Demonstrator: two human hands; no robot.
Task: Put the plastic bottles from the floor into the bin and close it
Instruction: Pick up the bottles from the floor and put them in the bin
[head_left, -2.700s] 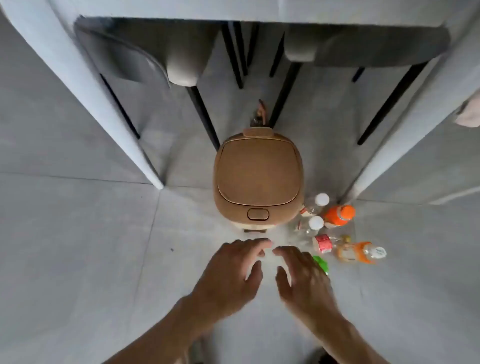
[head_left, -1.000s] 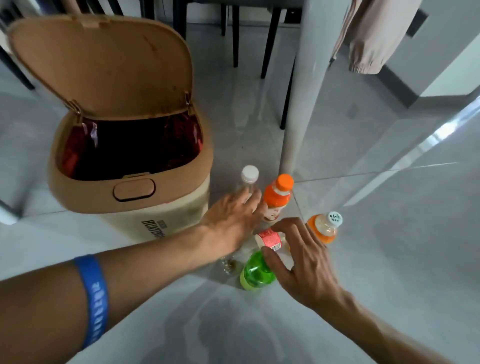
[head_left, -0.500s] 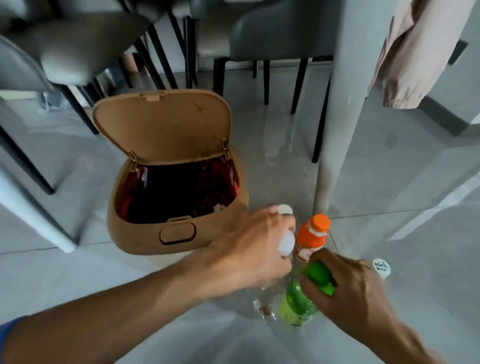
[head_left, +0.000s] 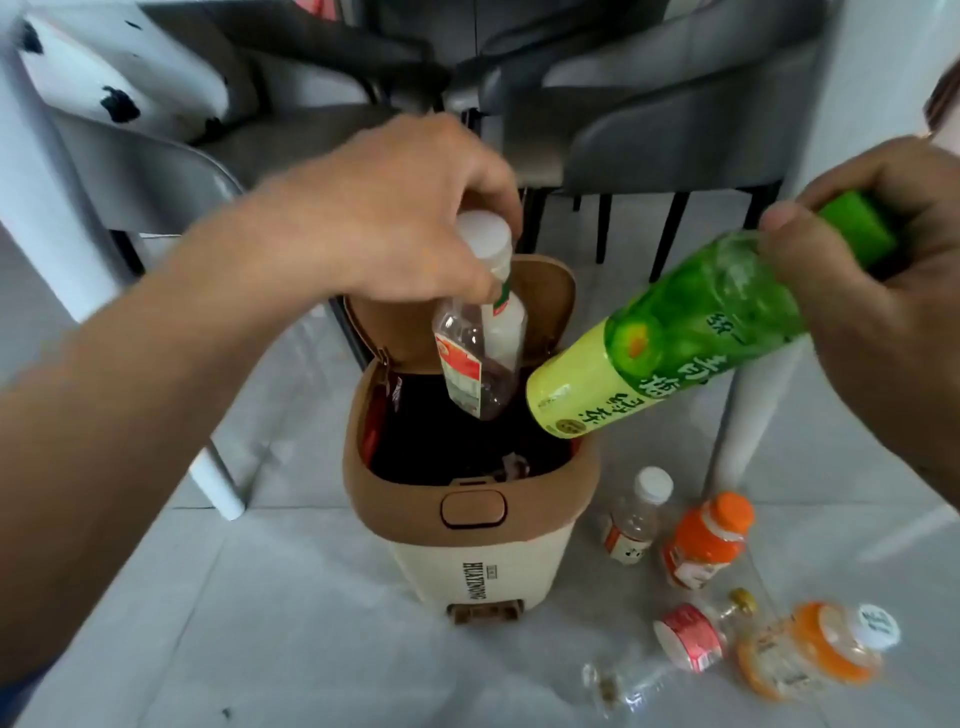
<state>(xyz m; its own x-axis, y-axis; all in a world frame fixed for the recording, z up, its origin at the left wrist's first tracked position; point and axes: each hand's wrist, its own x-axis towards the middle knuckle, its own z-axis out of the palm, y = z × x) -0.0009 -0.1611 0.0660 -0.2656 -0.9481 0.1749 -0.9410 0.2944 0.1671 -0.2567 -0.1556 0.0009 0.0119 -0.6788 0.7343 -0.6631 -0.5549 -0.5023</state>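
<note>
Over the open bin (head_left: 470, 499), our left hand (head_left: 395, 208) pinches two clear bottles (head_left: 478, 358) by their necks, our right hand (head_left: 878, 270) grips a green bottle (head_left: 670, 338); releasing comes next, with more bottles (head_left: 706, 540) waiting on the floor (head_left: 260, 623)

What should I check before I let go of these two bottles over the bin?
1. Brown hinged lid open: ok.
2. Left hand holding the clear white-capped plastic bottle above the tan bin's opening: ok.
3. Right hand gripping the green plastic bottle by its neck: ok.
4. Green bottle's base over the opening: cannot tell, it sits near the right rim.
5. Room inside the bin: cannot tell, interior dark.
6. Floor cleared of bottles: not ok, several remain.
</note>
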